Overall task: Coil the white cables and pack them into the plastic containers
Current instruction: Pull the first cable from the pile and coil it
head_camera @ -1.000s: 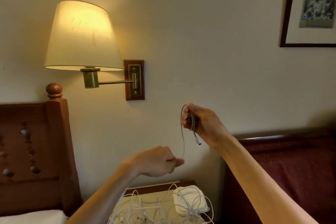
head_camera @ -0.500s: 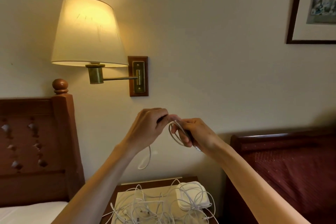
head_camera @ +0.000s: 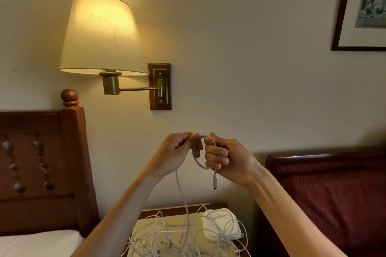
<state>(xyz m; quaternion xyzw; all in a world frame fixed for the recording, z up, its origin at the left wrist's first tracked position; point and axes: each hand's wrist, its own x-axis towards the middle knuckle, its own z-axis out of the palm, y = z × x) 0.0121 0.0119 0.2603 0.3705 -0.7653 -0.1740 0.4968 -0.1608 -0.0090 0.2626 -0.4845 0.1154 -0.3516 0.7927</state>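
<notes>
STEP first coil begun | right hand grips white cable loop, left hand pinches its strand, above desk | LEFT cable tangle, plastic container on desk

Dim room lit warmly by the wall lamp, soft shadows cast rightward, edges bowed by the wide lens, detail slightly softened.

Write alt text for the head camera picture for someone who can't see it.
Two hands hold a white cable in a small loop at chest height, its plug dangling. Below, tangled cables cover a nightstand between two beds; a lit wall lamp glows above.
</notes>
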